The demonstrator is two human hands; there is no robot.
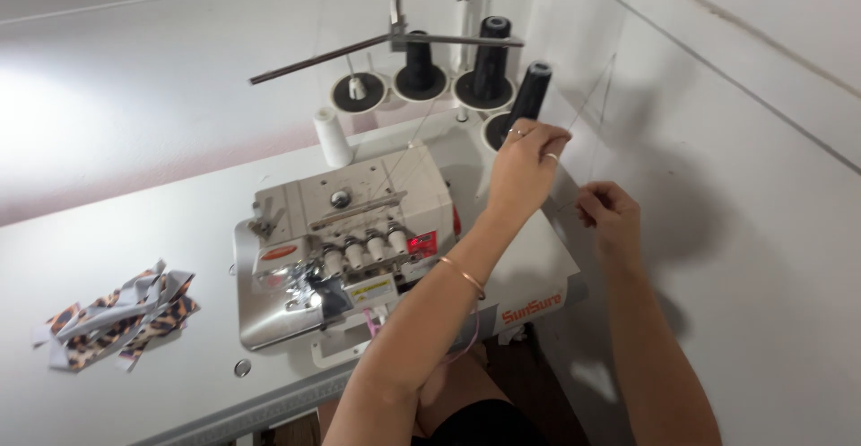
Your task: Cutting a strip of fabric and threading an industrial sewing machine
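A white overlock sewing machine [359,231] stands on a white table [134,267]. Behind it a thread stand carries black cones, with one black cone [531,95] at the right. My left hand [527,164] reaches across the machine and pinches a thin thread [592,96] just below that cone. My right hand [610,217] is lower and to the right, past the table's edge, with its fingers pinched on the same fine thread. A bangle sits on my left wrist.
A white thread spool [334,137] stands behind the machine at the left. A pile of leopard-print and grey fabric scraps [121,319] lies on the table's left. A white wall [744,141] runs close along the right side.
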